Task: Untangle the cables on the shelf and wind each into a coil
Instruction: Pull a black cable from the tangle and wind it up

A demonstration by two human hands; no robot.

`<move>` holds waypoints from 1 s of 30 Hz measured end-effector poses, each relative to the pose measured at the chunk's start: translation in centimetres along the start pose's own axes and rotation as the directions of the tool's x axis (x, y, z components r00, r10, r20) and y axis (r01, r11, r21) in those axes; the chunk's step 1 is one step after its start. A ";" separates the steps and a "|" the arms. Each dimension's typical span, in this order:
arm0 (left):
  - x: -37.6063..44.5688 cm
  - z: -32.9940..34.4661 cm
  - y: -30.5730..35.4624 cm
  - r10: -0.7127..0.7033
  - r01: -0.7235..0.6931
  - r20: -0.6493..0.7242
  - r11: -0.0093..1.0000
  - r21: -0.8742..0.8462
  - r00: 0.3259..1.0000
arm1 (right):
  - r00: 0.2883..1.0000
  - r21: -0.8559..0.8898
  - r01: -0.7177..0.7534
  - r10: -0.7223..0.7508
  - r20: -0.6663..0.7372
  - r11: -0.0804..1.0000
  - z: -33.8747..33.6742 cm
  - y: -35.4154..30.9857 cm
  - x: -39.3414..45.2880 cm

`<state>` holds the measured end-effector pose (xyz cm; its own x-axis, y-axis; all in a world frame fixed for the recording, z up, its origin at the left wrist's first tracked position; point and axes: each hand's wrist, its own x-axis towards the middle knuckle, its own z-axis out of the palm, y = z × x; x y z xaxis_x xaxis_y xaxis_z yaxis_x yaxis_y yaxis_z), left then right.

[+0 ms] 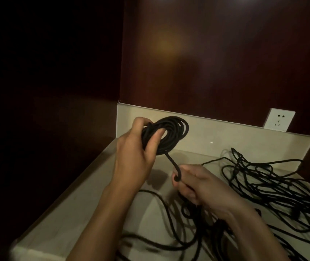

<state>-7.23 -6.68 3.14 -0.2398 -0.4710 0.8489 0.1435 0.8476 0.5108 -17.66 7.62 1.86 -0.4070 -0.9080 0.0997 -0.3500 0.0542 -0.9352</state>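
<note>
My left hand (pixel 135 147) grips a black cable coil (pixel 173 133) of several loops, thumb through its middle, held above the back left of the cream shelf (pixel 86 194). One strand runs from the coil's bottom down to my right hand (pixel 193 183), which pinches it where it bends, just above the shelf. A tangled heap of thin black cable (pixel 270 183) lies spread over the right side. More loose black cable (pixel 169 232) trails under my forearms toward the front edge.
A low cream backsplash (pixel 225 132) runs along the rear, with a white wall socket (pixel 279 119) above it at the right. Dark wooden panels close in the back and left. The shelf's left edge drops off into darkness.
</note>
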 end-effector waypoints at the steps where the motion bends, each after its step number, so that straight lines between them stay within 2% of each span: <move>1: -0.1 0.2 -0.2 0.007 -0.008 0.021 1.000 0.024 1.000 | 0.999 -0.006 -0.042 0.042 0.006 0.999 -0.3 -0.1 -0.1; 3: -0.1 0.4 -0.7 0.007 -0.010 0.043 0.998 0.059 0.999 | 0.999 -0.259 -0.028 0.019 -0.040 0.966 -0.5 -0.2 -0.4; 5: -0.2 0.6 -0.9 0.017 -0.021 0.052 0.997 0.068 0.999 | 0.989 -0.566 0.086 -0.140 -0.054 0.820 -0.4 -0.2 -0.9; 6: -0.2 0.6 -0.8 0.028 -0.031 0.057 0.997 0.068 0.998 | 0.983 -0.618 0.121 -0.181 -0.035 0.777 -0.3 -0.4 -1.2; 8: -0.1 0.7 -0.7 0.044 -0.048 0.071 0.997 0.059 0.996 | 0.984 -0.623 0.152 -0.179 0.018 0.767 -0.2 -1.1 -1.8; 9: -0.1 0.8 -0.6 0.049 -0.054 0.091 0.997 0.050 0.995 | 0.982 -0.691 0.163 -0.184 0.045 0.704 -0.3 -1.3 -1.9; 11: -0.3 1.3 -0.2 0.046 -0.054 0.145 0.997 0.050 0.988 | 0.947 -0.892 0.237 -0.296 0.124 0.386 -1.4 -1.2 -1.6; 12: -0.5 1.6 -0.1 0.035 -0.047 0.173 0.997 0.063 0.984 | 0.907 -0.932 0.285 -0.377 0.186 0.226 -2.1 -0.9 -1.2; 14: -1.0 2.1 0.2 -0.011 -0.023 0.253 0.992 0.128 0.967 | 0.836 -0.919 0.393 -0.431 0.340 0.036 -3.6 -0.6 -0.5; 17: -1.2 2.3 0.0 -0.118 -0.055 0.437 0.930 0.364 0.892 | 0.765 -0.853 0.484 -0.379 0.521 -0.195 -4.3 -1.0 -0.1; 20: -0.5 2.2 0.4 -0.231 -0.169 0.603 0.829 0.532 0.764 | 0.750 -0.810 0.484 -0.319 0.579 -0.331 -3.3 -0.8 0.0; 22: -0.1 1.5 0.9 -0.244 -0.271 0.742 0.823 0.499 0.625 | 0.724 -0.782 0.522 -0.307 0.617 -0.342 -3.1 -1.3 0.1; 24: 0.5 0.1 1.4 -0.203 -0.288 0.857 0.884 0.368 0.473 | 0.677 -0.741 0.600 -0.303 0.671 -0.300 -3.4 -2.7 -0.2; 25: 0.7 -0.7 1.6 -0.156 -0.239 0.904 0.934 0.266 0.398 | 0.660 -0.725 0.635 -0.300 0.688 -0.266 -3.5 -3.5 -0.4; 27: 0.8 -2.1 1.7 -0.062 -0.010 0.971 0.998 0.066 0.230 | 0.641 -0.713 0.671 -0.323 0.696 -0.203 -3.6 -5.0 -0.8; 28: 0.8 -2.7 1.7 -0.035 0.113 0.989 0.993 0.019 0.142 | 0.638 -0.710 0.683 -0.331 0.695 -0.174 -3.6 -5.5 -1.0; 30: 0.6 -3.5 1.5 -0.005 0.255 0.999 0.967 -0.003 0.032 | 0.645 -0.695 0.717 -0.329 0.690 -0.053 -3.4 -6.3 -1.1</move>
<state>-3.80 -6.52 4.90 -0.9680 0.2248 -0.1115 0.0804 0.6986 0.7110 -17.92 9.71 8.81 0.4347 -0.8900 0.1375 -0.8598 -0.3647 0.3575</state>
